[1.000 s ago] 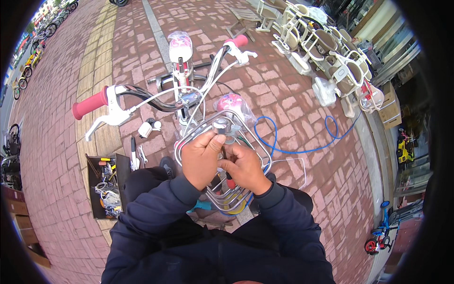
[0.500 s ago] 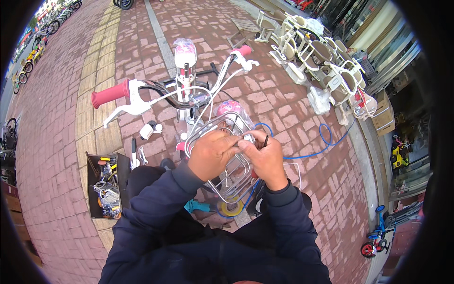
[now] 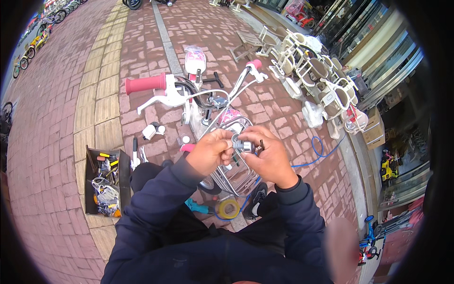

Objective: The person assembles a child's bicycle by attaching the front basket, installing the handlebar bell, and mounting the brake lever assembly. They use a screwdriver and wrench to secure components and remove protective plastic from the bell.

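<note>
Both my hands meet over a wire basket (image 3: pixel 231 184) in front of a small bicycle. Between them is a small grey and black ring-shaped fitting (image 3: pixel 243 146). My left hand (image 3: pixel 211 151) pinches its ring end with curled fingers. At the darker, knob-like end, my right hand (image 3: pixel 270 158) is closed round it; a thin dark tip pokes up among those fingers. The handlebar beyond carries a pink grip (image 3: pixel 145 84) and a white brake lever (image 3: pixel 165 98) on the left. A pink and white padded piece (image 3: pixel 195 61) in clear plastic shows past the handlebar.
An open toolbox (image 3: pixel 126 177) of tools stands at left, near a wrench (image 3: pixel 143 154). By my feet lie a yellow tape roll (image 3: pixel 228 208) and a teal power tool (image 3: pixel 197 207). A blue hose (image 3: pixel 307 165) crosses the paving; white child seats (image 3: pixel 314 68) are piled far right.
My hands have drawn slightly apart, and the grey and black fitting now shows between them. The handlebar and basket sit further right in view. A blurred pinkish shape has appeared at lower right.
</note>
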Motion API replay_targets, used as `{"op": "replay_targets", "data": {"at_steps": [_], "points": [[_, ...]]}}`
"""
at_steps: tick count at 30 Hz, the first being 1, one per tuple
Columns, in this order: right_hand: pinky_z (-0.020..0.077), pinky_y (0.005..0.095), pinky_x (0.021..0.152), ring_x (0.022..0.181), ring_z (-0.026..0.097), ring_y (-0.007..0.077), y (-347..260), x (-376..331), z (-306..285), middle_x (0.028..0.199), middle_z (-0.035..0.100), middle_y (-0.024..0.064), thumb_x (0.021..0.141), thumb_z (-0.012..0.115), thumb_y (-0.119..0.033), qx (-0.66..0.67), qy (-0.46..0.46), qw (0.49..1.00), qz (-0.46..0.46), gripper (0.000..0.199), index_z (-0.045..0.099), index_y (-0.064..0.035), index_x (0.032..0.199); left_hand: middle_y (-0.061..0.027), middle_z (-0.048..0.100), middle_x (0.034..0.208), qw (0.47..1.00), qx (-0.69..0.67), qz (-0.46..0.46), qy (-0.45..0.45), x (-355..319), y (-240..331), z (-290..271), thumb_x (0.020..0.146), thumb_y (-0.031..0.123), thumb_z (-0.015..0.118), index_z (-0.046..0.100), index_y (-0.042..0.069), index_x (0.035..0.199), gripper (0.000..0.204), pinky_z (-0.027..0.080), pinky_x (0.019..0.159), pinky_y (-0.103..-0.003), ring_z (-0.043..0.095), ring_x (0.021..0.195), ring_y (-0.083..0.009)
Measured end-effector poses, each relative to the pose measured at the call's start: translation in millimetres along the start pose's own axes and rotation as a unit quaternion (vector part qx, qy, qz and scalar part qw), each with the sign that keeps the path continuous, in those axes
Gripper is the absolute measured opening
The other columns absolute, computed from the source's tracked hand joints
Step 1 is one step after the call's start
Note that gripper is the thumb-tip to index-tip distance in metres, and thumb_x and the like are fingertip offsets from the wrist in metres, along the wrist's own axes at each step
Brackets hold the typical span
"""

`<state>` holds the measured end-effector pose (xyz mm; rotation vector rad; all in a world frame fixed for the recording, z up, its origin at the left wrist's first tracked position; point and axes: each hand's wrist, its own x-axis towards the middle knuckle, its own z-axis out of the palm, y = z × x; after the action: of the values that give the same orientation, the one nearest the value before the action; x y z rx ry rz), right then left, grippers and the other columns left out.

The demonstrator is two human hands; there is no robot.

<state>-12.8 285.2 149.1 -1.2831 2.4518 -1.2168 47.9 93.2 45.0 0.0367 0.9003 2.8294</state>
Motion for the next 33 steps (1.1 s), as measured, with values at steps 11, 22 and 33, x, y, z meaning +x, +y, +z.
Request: {"op": "replay_targets", "data": {"at_steps": [11, 22, 33], "points": [[0.056, 0.0334, 0.086, 0.103, 0.07, 0.0217, -38.7, 62.9, -1.6, 0.125, 0.071, 0.0117, 0.08, 0.075, -0.001, -0.045, 0.087, 0.994, -0.052, 0.042, 0.075, -0.0096, 0.121, -0.007, 0.066, 0.1, 0.957, -0.134, 0.183, 0.18, 11.3, 56.1, -58.0, 0.111, 0.012, 0.047, 0.057, 0.001, 0.124, 0.021, 0.059, 0.08, -0.033, 0.065, 0.085, -0.0169], [0.0556, 0.0464, 0.086, 0.097, 0.071, 0.0423, -44.3, 203.4, 57.9, 0.105, 0.074, 0.0229, 0.085, 0.064, -0.004, -0.059, 0.022, 0.987, -0.146, 0.041, 0.071, -0.0044, 0.124, -0.0157, 0.071, 0.095, 0.952, -0.223, 0.21, 0.009, 56.8, 132.9, -89.0, 0.105, 0.034, 0.069, 0.068, 0.002, 0.108, 0.032, 0.06, 0.064, -0.032, 0.069, 0.077, -0.0235], [0.056, 0.0483, 0.081, 0.089, 0.071, 0.0451, -47.1, 230.4, 59.3, 0.096, 0.074, 0.0261, 0.082, 0.07, -0.014, -0.11, -0.029, 0.985, -0.129, 0.038, 0.073, -0.0037, 0.119, -0.0048, 0.071, 0.094, 0.955, -0.123, 0.254, 0.087, 59.1, 142.1, -82.8, 0.104, 0.017, 0.07, 0.065, 0.005, 0.133, 0.032, 0.051, 0.05, -0.026, 0.064, 0.065, -0.0112]]}}
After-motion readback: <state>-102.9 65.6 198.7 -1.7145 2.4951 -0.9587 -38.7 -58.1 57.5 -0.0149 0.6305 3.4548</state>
